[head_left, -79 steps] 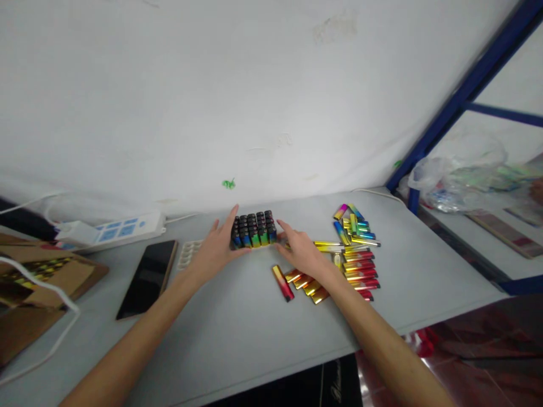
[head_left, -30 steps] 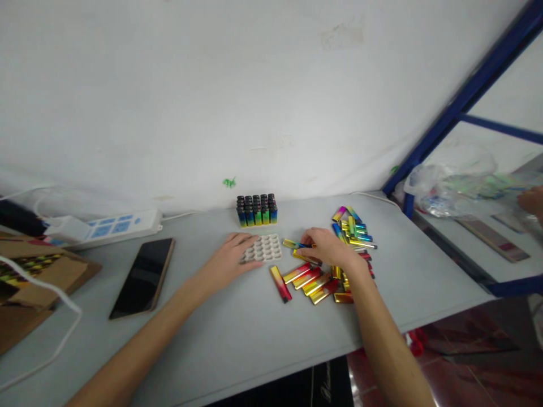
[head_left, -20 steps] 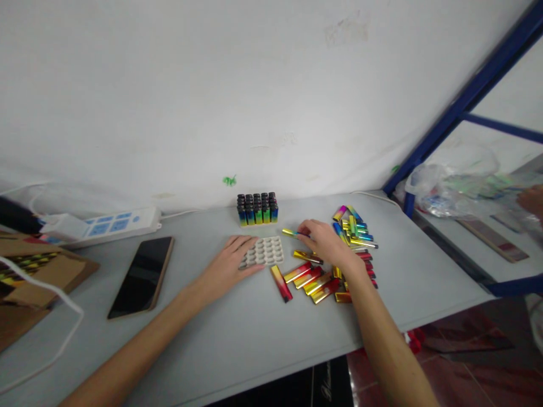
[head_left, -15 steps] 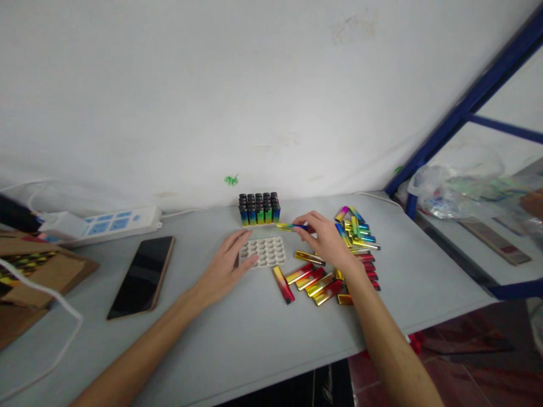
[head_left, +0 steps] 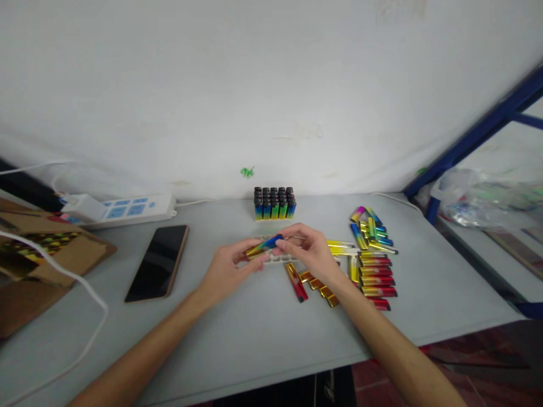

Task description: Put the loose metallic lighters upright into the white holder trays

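A shiny lighter (head_left: 264, 246), blue at one end and gold at the other, is held slantwise between both hands. My left hand (head_left: 231, 265) closes its fingers and thumb on the gold end. At the blue end, my right hand (head_left: 311, 249) pinches it. Under the hands lies a pale tray with round-edged cells (head_left: 275, 259), mostly hidden by them. Behind it, a block of upright lighters (head_left: 275, 204) with black tops stands near the wall. Red-and-gold lighters (head_left: 377, 278) lie in a loose column to the right, and another red-and-gold lighter (head_left: 296, 281) lies below the tray.
Blue, green and yellow lighters (head_left: 371, 229) lie at the back right. On the left are a phone (head_left: 156, 263), a white power strip (head_left: 133, 209), a cardboard box (head_left: 85, 257) and a white cable (head_left: 95, 297). A blue metal frame (head_left: 475, 141) rises on the right.
My right hand has brought the blue-and-gold lighter left and over the tray. My left hand has left the tray's edge and closed on the lighter's gold end. The view has shifted slightly.
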The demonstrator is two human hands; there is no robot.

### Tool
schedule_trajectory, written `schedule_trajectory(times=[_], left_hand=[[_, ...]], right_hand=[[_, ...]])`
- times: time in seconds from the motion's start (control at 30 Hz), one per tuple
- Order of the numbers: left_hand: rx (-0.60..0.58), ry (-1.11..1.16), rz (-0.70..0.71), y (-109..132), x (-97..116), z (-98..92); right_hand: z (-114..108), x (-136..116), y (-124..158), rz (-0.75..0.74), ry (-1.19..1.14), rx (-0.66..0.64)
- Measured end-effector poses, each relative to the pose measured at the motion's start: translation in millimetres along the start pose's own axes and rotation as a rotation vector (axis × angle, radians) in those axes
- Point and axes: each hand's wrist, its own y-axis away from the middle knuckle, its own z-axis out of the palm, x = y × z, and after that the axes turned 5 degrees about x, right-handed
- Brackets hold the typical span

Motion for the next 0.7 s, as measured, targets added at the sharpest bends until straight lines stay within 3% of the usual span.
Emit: schedule_trajectory(times=[0.13,0.3,0.43,0.53,0.7], left_hand=[[-0.083,0.039,-0.055,2,0,0.4],[-0.212,-0.057,-0.021,2,3,-2.6],[-0.266,-0.109,-0.008,2,-2,-7.6],[-0.214,-0.113,-0.007,2,-3,-8.8],[-0.047,-0.160,-0.069,0,4,-3.8]], right_hand=[[-3,-1,0,-0.017,0.077,0.014],[-8,-3,-1,-0.178,0.281,-0.025],[-15,-3,-3,-0.364,0.587,0.058],[-23,-3,-6,-0.488,0.803,0.105],[-30,-1,-8,-0.514,0.897,0.098]])
